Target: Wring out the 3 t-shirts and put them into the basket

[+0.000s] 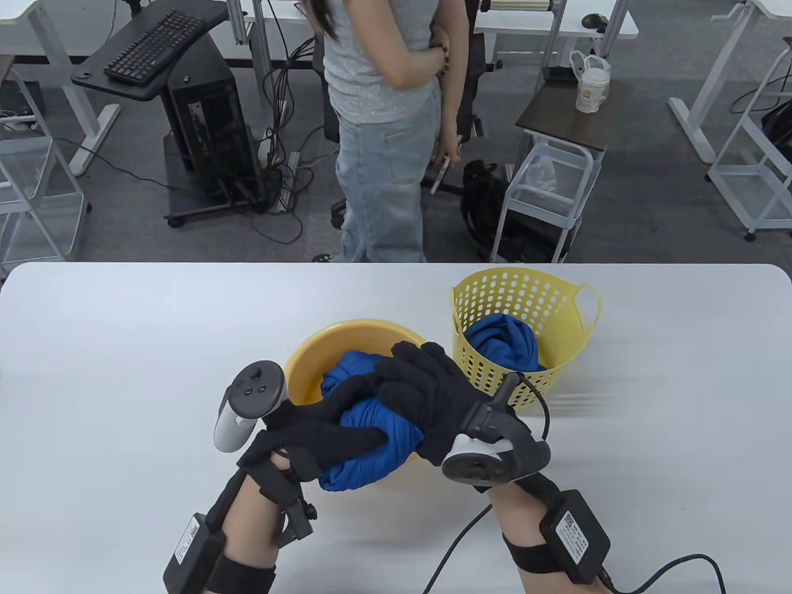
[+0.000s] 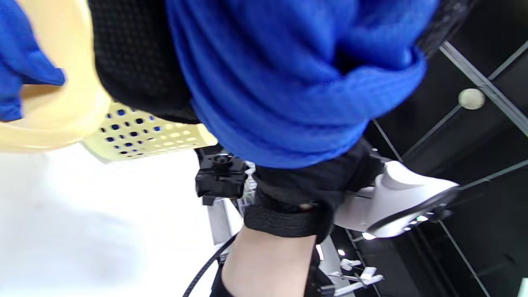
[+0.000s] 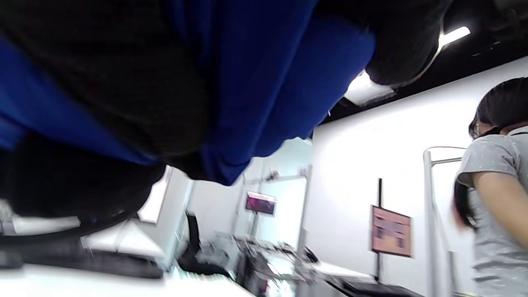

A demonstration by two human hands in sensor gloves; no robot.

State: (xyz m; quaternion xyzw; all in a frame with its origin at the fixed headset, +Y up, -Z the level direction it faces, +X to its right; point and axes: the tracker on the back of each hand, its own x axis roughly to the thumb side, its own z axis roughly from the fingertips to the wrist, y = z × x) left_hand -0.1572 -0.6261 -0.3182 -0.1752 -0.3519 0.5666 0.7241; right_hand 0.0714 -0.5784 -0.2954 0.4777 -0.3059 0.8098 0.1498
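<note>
Both gloved hands clamp one bunched blue t-shirt [image 1: 371, 445] just over the near edge of the yellow bowl [image 1: 309, 365]. The left hand [image 1: 322, 433] wraps its fingers around the cloth from the left, and the right hand [image 1: 427, 396] curls over the top and right side, so the two hands sit close together on the same bundle. A second blue t-shirt [image 1: 346, 371] lies inside the bowl, behind the hands. A third blue t-shirt [image 1: 504, 343] is already in the perforated yellow basket [image 1: 526, 297], which stands on the white table [image 1: 124, 346] just to the right of the bowl (the two look nearly touching, though the hands hide the gap). In the left wrist view the blue cloth fills the upper half, with the bowl's rim and the basket's holes beside it. Behind the table a person [image 1: 383, 124] in a grey top and jeans stands.
</note>
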